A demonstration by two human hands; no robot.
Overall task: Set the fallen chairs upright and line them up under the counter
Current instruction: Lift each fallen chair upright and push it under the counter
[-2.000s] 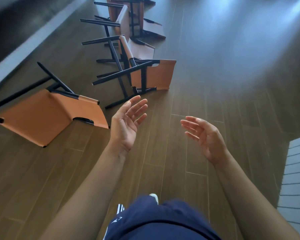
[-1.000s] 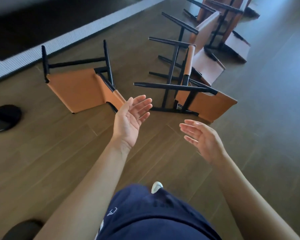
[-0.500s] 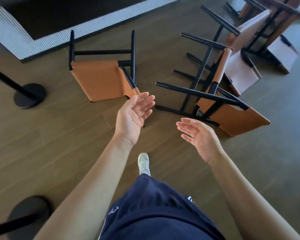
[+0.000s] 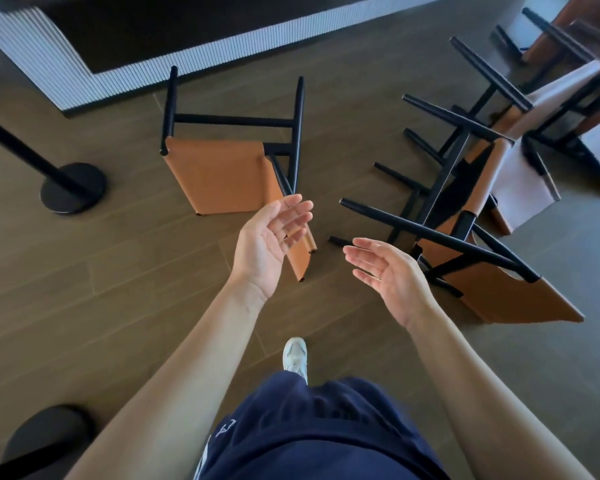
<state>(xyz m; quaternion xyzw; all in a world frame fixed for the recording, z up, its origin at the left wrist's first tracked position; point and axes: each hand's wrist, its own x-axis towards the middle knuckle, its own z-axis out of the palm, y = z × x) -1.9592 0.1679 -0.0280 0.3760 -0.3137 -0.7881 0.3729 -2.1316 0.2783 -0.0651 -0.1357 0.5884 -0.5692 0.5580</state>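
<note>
Though the ribbed bench (image 4: 66, 74) stands just behind it, the nearest tan chair (image 4: 219, 174) lies on its side, so raising it looks the step in hand, and left hand (image 4: 267, 244) and right hand (image 4: 392, 275), grips wide and empty, likely need its frame next.

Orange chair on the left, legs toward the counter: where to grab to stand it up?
Probably the backrest, from the near side. The orange chair lies tipped with its black legs pointing at the counter, so the backrest is the end closest to the left hand and right hand; lifting it should swing the legs down.
</note>
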